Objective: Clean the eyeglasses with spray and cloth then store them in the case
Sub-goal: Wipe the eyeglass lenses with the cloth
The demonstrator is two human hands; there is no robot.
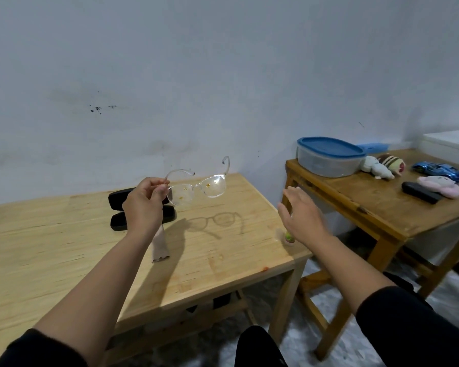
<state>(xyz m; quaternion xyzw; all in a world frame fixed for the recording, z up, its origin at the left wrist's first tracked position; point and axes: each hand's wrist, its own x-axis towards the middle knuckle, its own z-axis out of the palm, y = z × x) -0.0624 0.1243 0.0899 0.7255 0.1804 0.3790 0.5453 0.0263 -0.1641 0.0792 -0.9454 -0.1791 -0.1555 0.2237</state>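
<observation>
My left hand (143, 205) pinches one temple of the clear-framed eyeglasses (204, 185) and holds them in the air above the light wooden table (64, 234). Yellowish smudges show on both lenses. An open black glasses case (117, 200) lies on the table behind my left hand, partly hidden by it. A beige cloth (160, 247) lies under my left wrist. My right hand (301, 215) hovers open over the table's right edge, just above a small spray bottle (289, 237) with a green label, which it mostly hides.
A second, darker wooden table (368, 202) stands to the right with a blue-lidded plastic container (329, 157), plush toys (382, 168), a blue toy car (437, 169) and a black case (421, 192). A gap of floor separates the two tables. A wall runs behind.
</observation>
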